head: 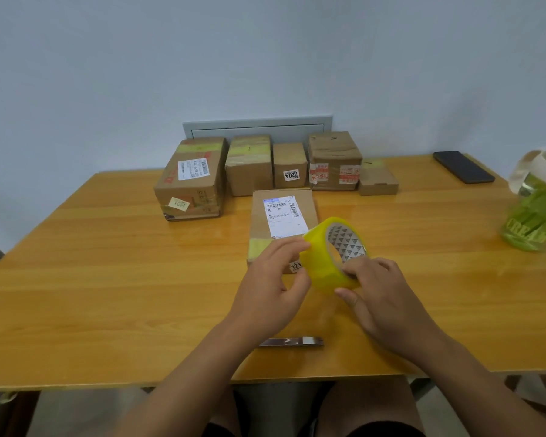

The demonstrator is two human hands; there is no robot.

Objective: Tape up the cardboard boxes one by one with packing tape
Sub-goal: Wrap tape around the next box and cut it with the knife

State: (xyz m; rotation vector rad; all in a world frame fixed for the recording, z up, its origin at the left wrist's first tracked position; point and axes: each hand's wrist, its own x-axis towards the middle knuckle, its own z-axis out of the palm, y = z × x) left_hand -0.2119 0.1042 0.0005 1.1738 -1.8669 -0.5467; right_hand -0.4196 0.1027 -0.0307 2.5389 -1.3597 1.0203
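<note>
A yellow roll of packing tape (325, 263) is held up over the table's middle. My right hand (382, 294) grips the roll, fingers through its core and thumb under its rim. My left hand (271, 279) pinches at the roll's outer edge with its fingertips. Just behind the roll lies a flat cardboard box (281, 222) with a white shipping label and a strip of yellowish tape at its near left corner. Several more cardboard boxes stand in a row at the back: a large one (191, 178) on the left and a taped one (334, 160) on the right.
A utility knife (292, 341) lies on the wooden table (108, 279) near its front edge, below my hands. A black phone (462, 167) sits at the back right. A clear jar with green contents (536, 203) stands at the right edge.
</note>
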